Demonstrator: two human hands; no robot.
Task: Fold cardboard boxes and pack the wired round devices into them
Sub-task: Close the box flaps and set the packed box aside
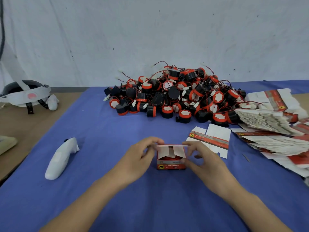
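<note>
Blue cloth (100,164) up back: the heap of wired round devices (180,96) is one big tangle, so I'd guess pulling one drags others along. Closer worry: the red box (170,164), standing front and centre, might trap a wire under its lid. Pose-wise, left hand (142,158) and right hand (199,158) each pinch a lid end, fingers curled.

- Light was bright-ish and even, only faint soft shadows on the blue cloth (103,148).
- Edges bowed fisheye-style, everything looked slightly soft and smeary.
</note>
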